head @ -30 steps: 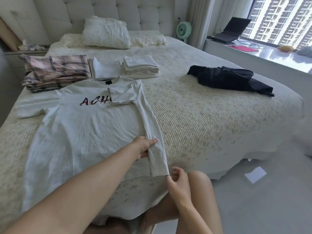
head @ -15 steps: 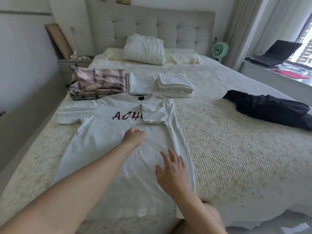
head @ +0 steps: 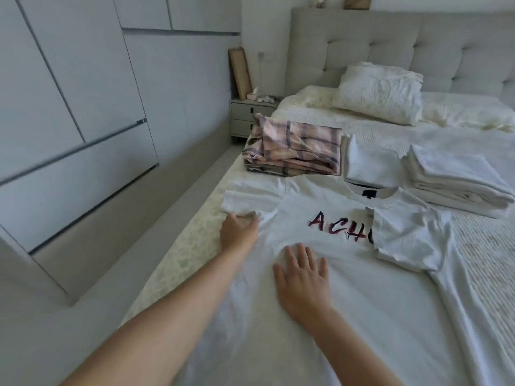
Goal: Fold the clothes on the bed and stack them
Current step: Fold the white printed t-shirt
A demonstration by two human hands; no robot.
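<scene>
Head view: white cotton T-shirt with red lettering [head: 348, 274] lies flat on the bed.
Left hand [head: 239, 232]: pinches the unfolded sleeve.
Right hand [head: 302, 277]: flat, pressing the chest.
Risk: tugging could undo the other fold.

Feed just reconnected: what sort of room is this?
A bedroom, most likely: a made bed with a padded headboard, a pillow, and a nightstand beside it.

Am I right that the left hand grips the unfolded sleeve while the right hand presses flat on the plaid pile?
Not quite. In the head view the right hand presses flat on the white T-shirt, not on the plaid pile, which lies untouched further up the bed. The rest holds: the left hand grips the unfolded sleeve.
</scene>
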